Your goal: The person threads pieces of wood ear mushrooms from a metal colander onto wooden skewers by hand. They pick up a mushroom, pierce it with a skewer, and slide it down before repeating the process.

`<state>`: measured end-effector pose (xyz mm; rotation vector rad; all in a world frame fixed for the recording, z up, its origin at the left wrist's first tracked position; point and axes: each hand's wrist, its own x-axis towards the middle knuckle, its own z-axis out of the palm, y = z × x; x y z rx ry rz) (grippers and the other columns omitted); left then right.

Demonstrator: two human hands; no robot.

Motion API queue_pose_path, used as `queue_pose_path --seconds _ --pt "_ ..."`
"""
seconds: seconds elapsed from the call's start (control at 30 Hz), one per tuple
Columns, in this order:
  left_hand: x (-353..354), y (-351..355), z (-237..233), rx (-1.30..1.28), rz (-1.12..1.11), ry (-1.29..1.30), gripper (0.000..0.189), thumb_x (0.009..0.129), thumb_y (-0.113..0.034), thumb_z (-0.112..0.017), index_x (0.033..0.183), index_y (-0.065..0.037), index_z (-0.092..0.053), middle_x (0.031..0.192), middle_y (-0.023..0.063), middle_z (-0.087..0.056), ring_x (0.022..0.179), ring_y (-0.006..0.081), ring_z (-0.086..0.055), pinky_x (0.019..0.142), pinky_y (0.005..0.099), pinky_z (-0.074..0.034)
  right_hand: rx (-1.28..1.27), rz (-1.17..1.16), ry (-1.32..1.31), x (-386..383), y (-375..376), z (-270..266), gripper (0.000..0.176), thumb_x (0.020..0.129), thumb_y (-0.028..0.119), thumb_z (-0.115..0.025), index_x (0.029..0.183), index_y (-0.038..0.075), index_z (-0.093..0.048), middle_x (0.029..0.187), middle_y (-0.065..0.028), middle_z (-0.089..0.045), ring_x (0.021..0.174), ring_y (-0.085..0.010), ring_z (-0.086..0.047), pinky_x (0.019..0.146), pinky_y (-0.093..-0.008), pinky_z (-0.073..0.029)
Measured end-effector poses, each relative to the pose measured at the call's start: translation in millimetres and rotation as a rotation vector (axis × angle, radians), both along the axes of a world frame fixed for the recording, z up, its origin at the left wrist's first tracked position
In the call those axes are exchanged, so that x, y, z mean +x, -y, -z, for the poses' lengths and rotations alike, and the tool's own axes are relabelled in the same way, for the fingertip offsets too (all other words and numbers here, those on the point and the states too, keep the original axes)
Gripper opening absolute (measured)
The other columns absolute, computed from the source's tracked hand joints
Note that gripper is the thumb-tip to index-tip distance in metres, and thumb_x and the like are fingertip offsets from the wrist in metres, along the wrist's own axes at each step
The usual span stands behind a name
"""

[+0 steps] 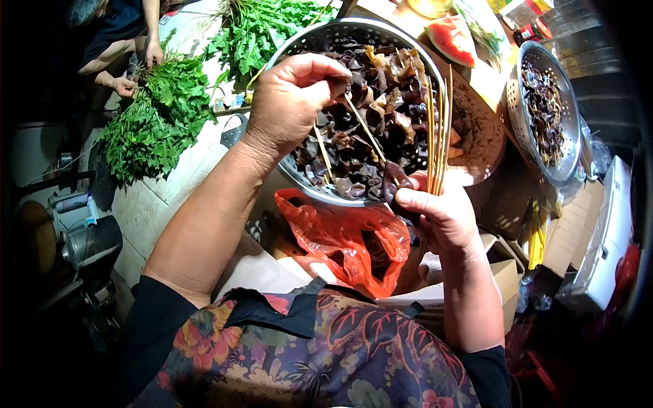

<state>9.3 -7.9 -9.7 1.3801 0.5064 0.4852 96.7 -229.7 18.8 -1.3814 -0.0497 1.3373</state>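
Observation:
My left hand (292,98) is closed in a pinch over the colander's left side. A thin bamboo skewer (365,128) slants from its fingertips down to a dark piece of wood ear mushroom (393,180) at my right hand. Something dark shows at the left fingertips, partly hidden by them. My right hand (442,214) grips that lower mushroom piece along with a bundle of upright bamboo skewers (440,129). Beneath both hands, a metal colander (306,185) holds many wood ear pieces (384,92). Another skewer (323,153) lies among them on the left.
A red plastic bag (340,234) lies below the colander. At right, a second colander (566,170) holds more mushrooms, near a watermelon slice (451,42). Leafy greens (160,112) lie at left, where another person's hands (126,85) work. A white box (598,234) stands right.

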Motion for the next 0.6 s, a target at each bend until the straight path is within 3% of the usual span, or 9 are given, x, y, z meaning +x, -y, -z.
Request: queue_pose_path --seconds 0.1,0.2,0.43,0.6 --pt "-0.5 -0.8 -6.3 -0.092 -0.085 -0.022 0.012 0.083 -0.004 -0.057 0.094 -0.003 -0.063 0.087 0.0055 -0.064 0.075 0.0117 -0.062 0.066 0.0251 -0.053 -0.008 -0.002 0.026 -1.7 -0.5 -4.3 0.021 0.070 0.009 -0.073 0.082 -0.003 -0.060 0.073 -0.0032 -0.058 0.065 -0.0106 -0.054 0.061 -0.0232 -0.044" --pt "0.1 -5.6 -6.8 -0.360 -0.117 -0.053 0.014 0.084 -0.010 -0.057 0.095 -0.002 -0.060 0.083 0.0062 -0.064 0.064 0.0153 -0.063 0.061 0.0281 -0.055 0.013 -0.046 0.080 -1.5 -0.2 -4.9 0.022 0.071 0.009 -0.073 0.084 -0.003 -0.060 0.074 -0.0037 -0.059 0.066 -0.0100 -0.054 0.061 -0.0231 -0.044" --pt "-3.5 -10.4 -5.6 -0.643 -0.193 -0.138 0.009 0.082 -0.011 -0.057 0.088 -0.004 -0.058 0.078 0.0068 -0.063 0.061 0.0193 -0.064 0.058 0.0323 -0.056 -0.026 -0.089 0.135 -5.4 1.8 0.7 0.023 0.073 0.010 -0.072 0.087 -0.004 -0.060 0.076 -0.0034 -0.060 0.067 -0.0096 -0.055 0.062 -0.0230 -0.045" --pt "-5.4 -10.9 -3.1 -0.663 -0.166 -0.109 0.010 0.083 -0.011 -0.056 0.090 -0.004 -0.057 0.078 0.0069 -0.063 0.061 0.0194 -0.063 0.059 0.0333 -0.056 -0.020 -0.031 0.132 -11.6 3.2 5.8 0.023 0.072 0.009 -0.074 0.086 -0.003 -0.060 0.076 -0.0029 -0.060 0.066 -0.0090 -0.055 0.061 -0.0224 -0.045"
